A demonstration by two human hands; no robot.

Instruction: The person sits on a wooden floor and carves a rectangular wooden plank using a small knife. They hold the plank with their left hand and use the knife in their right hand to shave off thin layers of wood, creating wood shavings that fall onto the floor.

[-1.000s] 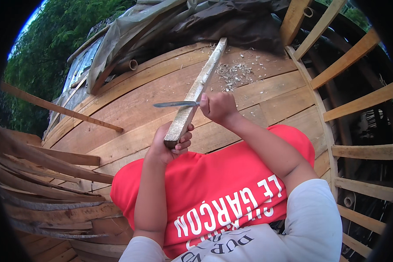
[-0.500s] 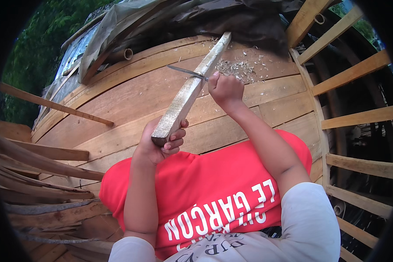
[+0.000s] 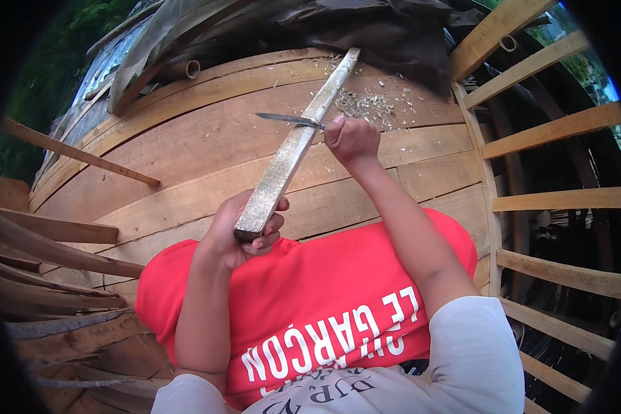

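Observation:
A long squared wooden stick (image 3: 293, 155) slants up and away from me, its far end reaching toward the dark sheet. My left hand (image 3: 238, 228) is wrapped round its near end from beneath, fingertips showing on the right side. In my right hand (image 3: 352, 140), closed in a fist, is the handle of a knife (image 3: 286, 118). The blade lies crosswise over the stick at about its middle and points left; the handle is hidden in the fist. Pale wood shavings (image 3: 367, 105) are scattered on the boards beyond my right hand.
I sit on a plank floor (image 3: 221, 138) with red cloth (image 3: 310, 290) over my legs. Wooden slats (image 3: 559, 200) line the right side. Loose boards and sticks (image 3: 69, 276) crowd the left. A dark plastic sheet (image 3: 393, 41) hangs at the far edge, near a bamboo end (image 3: 192, 69).
The whole view has shifted slightly. The stick has rolled or tilted a little, so its top face shows more. The knife stays across its middle, and both hands keep their grip.

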